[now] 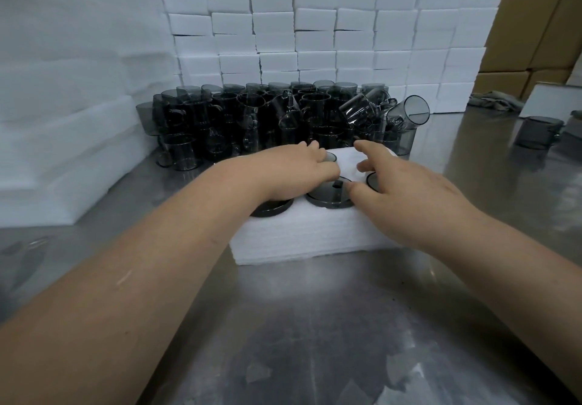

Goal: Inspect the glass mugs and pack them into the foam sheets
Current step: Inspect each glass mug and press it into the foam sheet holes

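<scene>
Hands, left and right — maybe on mugs

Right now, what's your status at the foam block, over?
Left hand open, resting over front-left mug in foam block. Right hand open, thumb at middle mug. Loose mug pile just behind block.

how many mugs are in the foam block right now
4 mugs show in the foam block: front left under the left hand, front middle, right beside the right hand, back. The hands may hide others.
</scene>
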`<action>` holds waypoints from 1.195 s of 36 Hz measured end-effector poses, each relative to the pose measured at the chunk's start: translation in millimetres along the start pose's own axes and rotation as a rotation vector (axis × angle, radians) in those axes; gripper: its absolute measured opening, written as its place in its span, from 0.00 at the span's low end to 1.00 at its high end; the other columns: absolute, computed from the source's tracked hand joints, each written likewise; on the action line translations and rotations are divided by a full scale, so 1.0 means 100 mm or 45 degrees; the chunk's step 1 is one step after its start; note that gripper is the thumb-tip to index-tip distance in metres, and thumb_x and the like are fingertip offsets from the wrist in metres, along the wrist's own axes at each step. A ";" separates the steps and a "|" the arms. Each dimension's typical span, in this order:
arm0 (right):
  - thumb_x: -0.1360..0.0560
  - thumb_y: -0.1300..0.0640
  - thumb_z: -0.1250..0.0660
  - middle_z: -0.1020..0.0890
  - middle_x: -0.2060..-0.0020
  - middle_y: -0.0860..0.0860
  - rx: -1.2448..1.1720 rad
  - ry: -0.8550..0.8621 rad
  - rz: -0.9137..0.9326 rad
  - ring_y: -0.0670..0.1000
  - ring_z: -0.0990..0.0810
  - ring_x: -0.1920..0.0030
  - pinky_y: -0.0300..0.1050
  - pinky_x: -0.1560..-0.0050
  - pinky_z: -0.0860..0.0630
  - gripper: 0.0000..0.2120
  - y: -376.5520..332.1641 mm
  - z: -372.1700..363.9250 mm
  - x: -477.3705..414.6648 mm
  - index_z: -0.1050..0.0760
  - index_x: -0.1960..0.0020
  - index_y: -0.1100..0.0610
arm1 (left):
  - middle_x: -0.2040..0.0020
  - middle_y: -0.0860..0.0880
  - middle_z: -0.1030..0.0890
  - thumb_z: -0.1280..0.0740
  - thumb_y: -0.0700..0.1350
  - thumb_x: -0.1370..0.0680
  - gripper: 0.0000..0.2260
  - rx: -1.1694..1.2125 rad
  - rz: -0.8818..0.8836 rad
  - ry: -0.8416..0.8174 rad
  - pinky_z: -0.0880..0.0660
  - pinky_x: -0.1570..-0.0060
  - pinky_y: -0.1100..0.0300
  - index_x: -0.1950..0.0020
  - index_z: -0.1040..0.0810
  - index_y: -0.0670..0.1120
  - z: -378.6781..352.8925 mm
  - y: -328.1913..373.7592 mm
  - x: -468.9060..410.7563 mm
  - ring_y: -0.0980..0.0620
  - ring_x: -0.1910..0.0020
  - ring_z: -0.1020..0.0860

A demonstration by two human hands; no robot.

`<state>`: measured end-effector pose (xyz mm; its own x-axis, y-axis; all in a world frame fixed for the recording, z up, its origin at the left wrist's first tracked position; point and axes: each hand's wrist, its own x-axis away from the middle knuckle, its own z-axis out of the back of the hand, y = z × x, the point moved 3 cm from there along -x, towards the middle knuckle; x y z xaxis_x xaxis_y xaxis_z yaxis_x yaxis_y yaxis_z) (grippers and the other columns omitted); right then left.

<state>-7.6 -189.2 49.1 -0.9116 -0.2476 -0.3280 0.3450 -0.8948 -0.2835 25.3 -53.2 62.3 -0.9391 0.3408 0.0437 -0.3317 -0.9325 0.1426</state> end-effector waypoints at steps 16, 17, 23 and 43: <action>0.23 0.42 0.49 0.29 0.34 0.44 0.058 -0.048 0.014 0.51 0.30 0.35 0.47 0.44 0.34 0.25 -0.05 0.03 0.02 0.45 0.28 0.43 | 0.24 0.48 0.48 0.50 0.57 0.21 0.27 -0.024 0.043 -0.032 0.51 0.29 0.47 0.24 0.48 0.47 -0.05 -0.03 -0.02 0.49 0.25 0.51; 0.23 0.42 0.50 0.30 0.33 0.45 0.078 -0.064 0.031 0.51 0.31 0.35 0.46 0.43 0.35 0.25 -0.05 0.03 0.02 0.45 0.27 0.43 | 0.23 0.50 0.52 0.50 0.58 0.21 0.28 -0.018 0.056 -0.033 0.54 0.28 0.47 0.24 0.53 0.49 -0.06 -0.05 -0.03 0.50 0.25 0.54; 0.21 0.43 0.54 0.41 0.27 0.43 0.166 -0.143 0.117 0.46 0.43 0.28 0.41 0.35 0.44 0.24 -0.06 0.03 0.01 0.44 0.26 0.46 | 0.24 0.53 0.61 0.53 0.62 0.22 0.28 -0.048 0.135 -0.011 0.61 0.29 0.43 0.25 0.60 0.59 -0.08 -0.12 -0.03 0.49 0.25 0.61; 0.22 0.43 0.56 0.40 0.26 0.45 0.206 -0.154 0.112 0.46 0.44 0.27 0.46 0.31 0.46 0.25 -0.06 -0.03 0.00 0.40 0.28 0.47 | 0.23 0.52 0.58 0.53 0.65 0.25 0.31 -0.058 0.165 -0.064 0.60 0.29 0.45 0.25 0.59 0.58 -0.10 -0.10 0.02 0.48 0.25 0.57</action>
<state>-9.0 -182.4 48.3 -0.9033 -0.3611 -0.2317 0.3927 -0.9133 -0.1074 25.7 -44.1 51.5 -0.9692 0.2213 0.1082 -0.2124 -0.9732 0.0879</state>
